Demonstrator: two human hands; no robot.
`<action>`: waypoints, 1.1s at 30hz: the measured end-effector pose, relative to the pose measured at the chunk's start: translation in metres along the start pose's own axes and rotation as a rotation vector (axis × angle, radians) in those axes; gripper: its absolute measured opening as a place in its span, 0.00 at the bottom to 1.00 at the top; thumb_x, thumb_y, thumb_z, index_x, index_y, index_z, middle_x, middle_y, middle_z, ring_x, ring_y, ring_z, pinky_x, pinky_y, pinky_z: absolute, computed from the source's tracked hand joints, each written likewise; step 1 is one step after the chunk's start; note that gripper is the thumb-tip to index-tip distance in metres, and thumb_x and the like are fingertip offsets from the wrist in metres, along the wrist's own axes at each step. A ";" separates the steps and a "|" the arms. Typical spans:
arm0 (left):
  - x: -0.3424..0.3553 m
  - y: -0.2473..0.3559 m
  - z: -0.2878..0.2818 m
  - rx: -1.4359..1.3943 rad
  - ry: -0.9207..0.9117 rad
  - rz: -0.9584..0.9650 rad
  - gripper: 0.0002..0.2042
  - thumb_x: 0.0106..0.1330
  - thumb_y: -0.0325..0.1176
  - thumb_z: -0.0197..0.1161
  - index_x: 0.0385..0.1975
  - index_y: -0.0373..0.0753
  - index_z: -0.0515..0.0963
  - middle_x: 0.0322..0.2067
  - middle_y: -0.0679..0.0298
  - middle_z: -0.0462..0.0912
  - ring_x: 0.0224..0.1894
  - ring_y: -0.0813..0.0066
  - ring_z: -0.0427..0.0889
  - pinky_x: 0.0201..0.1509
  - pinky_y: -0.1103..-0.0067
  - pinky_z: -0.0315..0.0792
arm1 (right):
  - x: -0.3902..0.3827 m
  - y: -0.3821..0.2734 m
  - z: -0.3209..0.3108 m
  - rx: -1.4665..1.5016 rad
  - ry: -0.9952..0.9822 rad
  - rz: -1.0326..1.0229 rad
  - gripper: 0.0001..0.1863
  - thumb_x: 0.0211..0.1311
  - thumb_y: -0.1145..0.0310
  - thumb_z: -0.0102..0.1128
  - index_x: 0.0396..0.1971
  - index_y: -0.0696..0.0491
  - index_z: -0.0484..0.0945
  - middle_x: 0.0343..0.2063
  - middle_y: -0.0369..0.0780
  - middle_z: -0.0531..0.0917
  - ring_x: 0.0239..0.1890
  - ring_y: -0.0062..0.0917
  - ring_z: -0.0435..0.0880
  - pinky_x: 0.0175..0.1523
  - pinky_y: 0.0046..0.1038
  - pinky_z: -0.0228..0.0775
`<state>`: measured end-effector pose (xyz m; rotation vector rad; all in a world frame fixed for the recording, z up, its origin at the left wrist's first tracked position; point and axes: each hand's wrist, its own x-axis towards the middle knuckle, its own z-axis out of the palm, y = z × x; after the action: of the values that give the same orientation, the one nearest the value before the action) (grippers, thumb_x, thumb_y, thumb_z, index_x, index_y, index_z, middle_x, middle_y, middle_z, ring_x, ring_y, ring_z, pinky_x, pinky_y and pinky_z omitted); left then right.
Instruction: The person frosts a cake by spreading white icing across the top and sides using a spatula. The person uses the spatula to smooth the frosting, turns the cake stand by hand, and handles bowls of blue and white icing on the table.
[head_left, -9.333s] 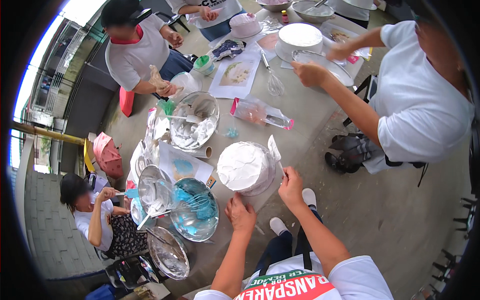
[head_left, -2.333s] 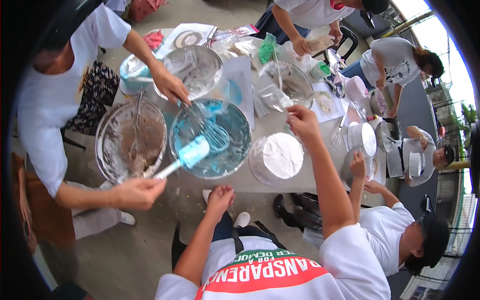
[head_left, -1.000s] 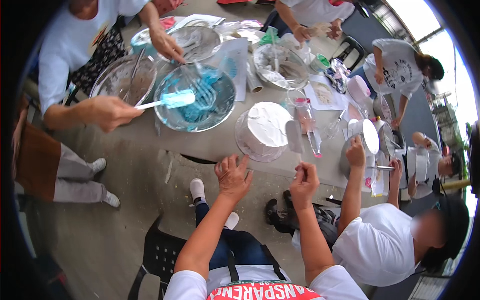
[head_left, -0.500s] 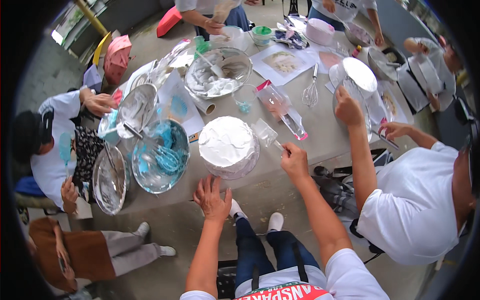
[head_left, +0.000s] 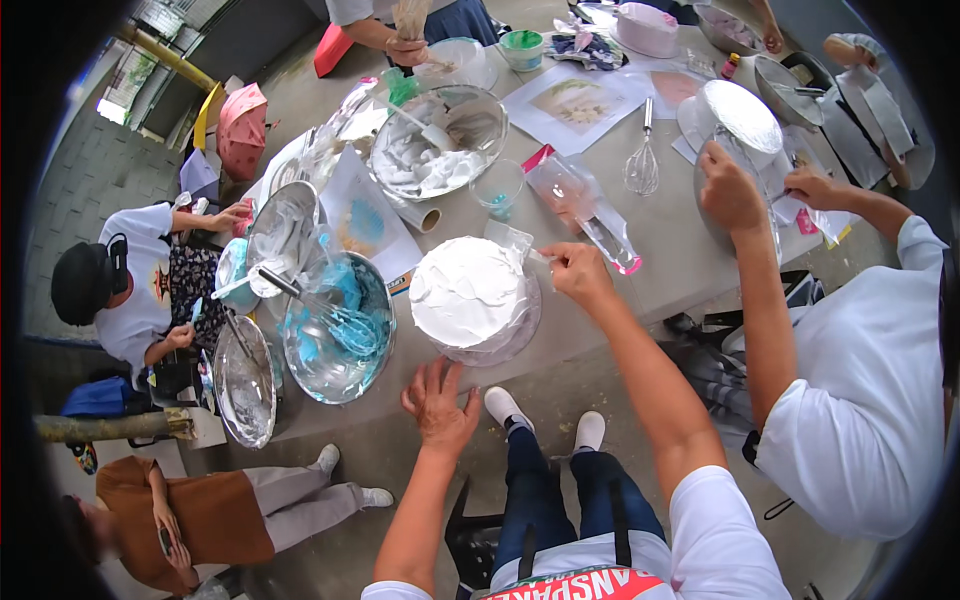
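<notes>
The round white-frosted cake [head_left: 465,290] sits on a thin base near the table edge. My right hand [head_left: 575,268] is closed on the handle of a white scraper [head_left: 508,237], whose blade is against the cake's back right. My left hand [head_left: 440,405] has its fingers spread at the cake's front base, fingertips at the table edge. Left of the cake stands a steel bowl of blue frosting with a whisk [head_left: 340,330]. Behind it are a clear cup [head_left: 497,188] and a clear plastic package [head_left: 575,200].
More steel bowls [head_left: 435,150] crowd the table's left and back. A loose whisk [head_left: 642,170] lies right of centre. Co-workers sit or stand around: one at left [head_left: 130,280], one close at right [head_left: 830,380], one standing at lower left [head_left: 190,520]. A pink umbrella [head_left: 240,130] is beyond.
My right hand has raised the scraper from beside the cake's right to its back right. The close co-worker's arm at right has shifted; the view has turned slightly.
</notes>
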<state>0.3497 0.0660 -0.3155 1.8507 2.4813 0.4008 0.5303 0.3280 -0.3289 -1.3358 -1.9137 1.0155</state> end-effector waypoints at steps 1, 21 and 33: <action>0.000 0.000 0.000 -0.015 0.010 0.013 0.26 0.53 0.42 0.68 0.54 0.47 0.75 0.60 0.62 0.70 0.65 0.54 0.62 0.63 0.49 0.50 | 0.004 0.002 0.001 0.029 -0.028 0.010 0.16 0.50 0.74 0.55 0.37 0.51 0.87 0.26 0.50 0.84 0.28 0.42 0.84 0.38 0.36 0.76; 0.003 -0.001 0.005 -0.008 0.046 -0.002 0.26 0.51 0.44 0.69 0.53 0.48 0.76 0.60 0.64 0.71 0.64 0.56 0.63 0.62 0.49 0.50 | 0.003 0.017 -0.005 0.072 -0.107 -0.158 0.12 0.53 0.77 0.58 0.35 0.52 0.87 0.24 0.47 0.85 0.23 0.32 0.83 0.32 0.29 0.73; 0.002 -0.005 0.007 0.043 -0.003 0.041 0.28 0.52 0.45 0.69 0.55 0.48 0.75 0.61 0.63 0.70 0.64 0.53 0.62 0.64 0.50 0.49 | -0.011 0.005 -0.010 -0.068 0.074 -0.056 0.12 0.56 0.74 0.55 0.35 0.50 0.86 0.35 0.45 0.86 0.39 0.41 0.84 0.46 0.39 0.76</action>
<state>0.3452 0.0676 -0.3230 1.9197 2.4732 0.3479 0.5439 0.3214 -0.3284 -1.3314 -1.9341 0.8689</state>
